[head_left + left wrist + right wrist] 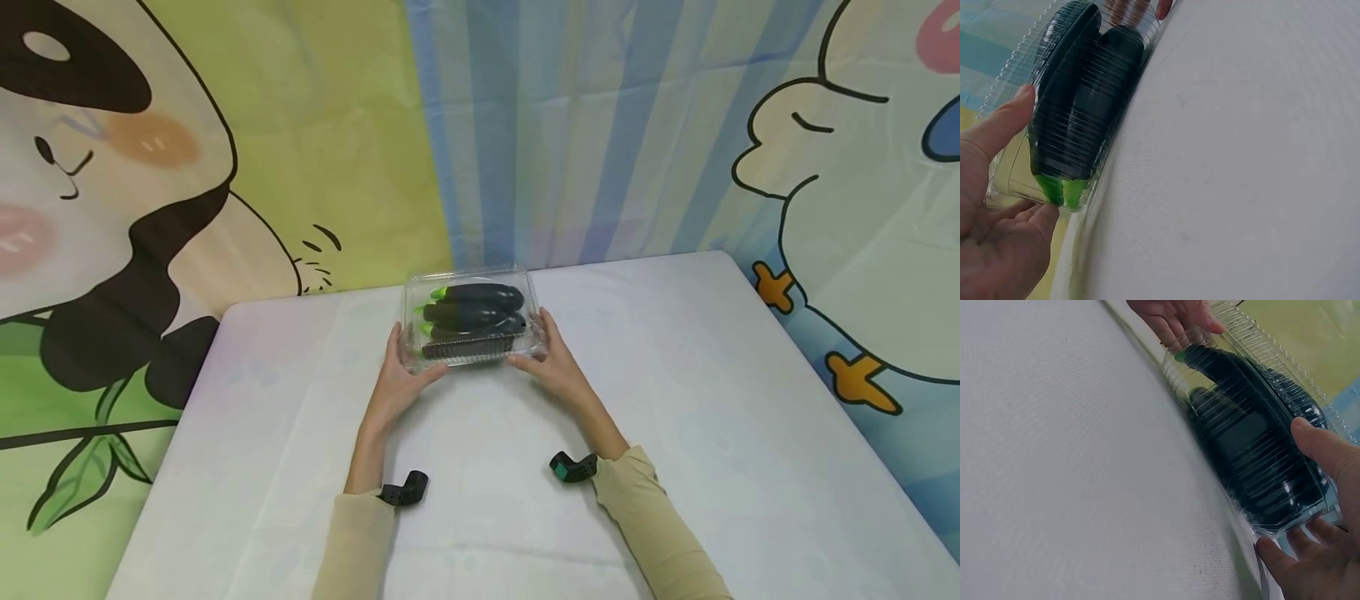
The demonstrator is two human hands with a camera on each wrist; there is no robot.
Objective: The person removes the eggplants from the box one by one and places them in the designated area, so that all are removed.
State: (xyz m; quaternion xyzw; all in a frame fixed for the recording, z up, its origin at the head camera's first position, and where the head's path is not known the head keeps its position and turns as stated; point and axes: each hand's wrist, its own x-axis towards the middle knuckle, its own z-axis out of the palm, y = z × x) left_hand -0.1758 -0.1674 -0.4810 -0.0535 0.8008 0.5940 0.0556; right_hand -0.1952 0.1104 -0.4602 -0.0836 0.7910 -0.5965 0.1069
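Note:
A clear plastic clamshell box (480,361) with ribbed walls sits at the far side of the table, with several dark eggplants (483,294) inside, side by side. Their green stem ends point left in the head view. My left hand (396,382) grips the box's left end, thumb on the rim and fingers at the underside, as the left wrist view shows around the green tips (1066,190). At the opposite end, my right hand (557,368) holds it the same way, its thumb (1319,444) on the rim and its fingers curled below.
The box is close to the far edge of the white-covered table (300,417). Behind it hangs a cartoon-printed cloth (525,125). Black wrist straps (405,490) are on both wrists, beside the beige sleeves (356,542).

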